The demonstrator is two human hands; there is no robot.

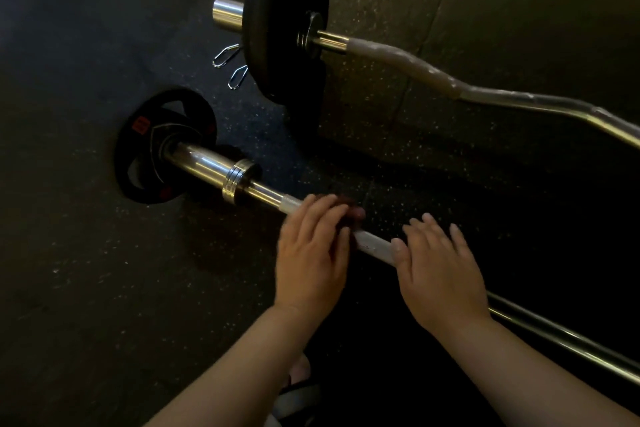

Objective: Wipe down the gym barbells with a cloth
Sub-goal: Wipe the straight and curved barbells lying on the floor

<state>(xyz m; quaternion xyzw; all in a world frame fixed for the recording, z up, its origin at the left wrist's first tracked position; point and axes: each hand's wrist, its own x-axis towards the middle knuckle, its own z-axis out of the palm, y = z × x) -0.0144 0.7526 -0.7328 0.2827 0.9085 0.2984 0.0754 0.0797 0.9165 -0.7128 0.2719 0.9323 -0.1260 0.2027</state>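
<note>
Pressing cloth (351, 213) onto barbell (372, 247), left hand (311, 253) straight-fingered; right hand (440, 274) spread flat.

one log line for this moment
phase: wipe | left grip presses cloth on near barbell | right grip rests open on it

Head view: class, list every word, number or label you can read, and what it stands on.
Nothing can be read.
Small black round weight plate, red marks: too blurred to read.
Large black round weight plate: no text visible.
</note>
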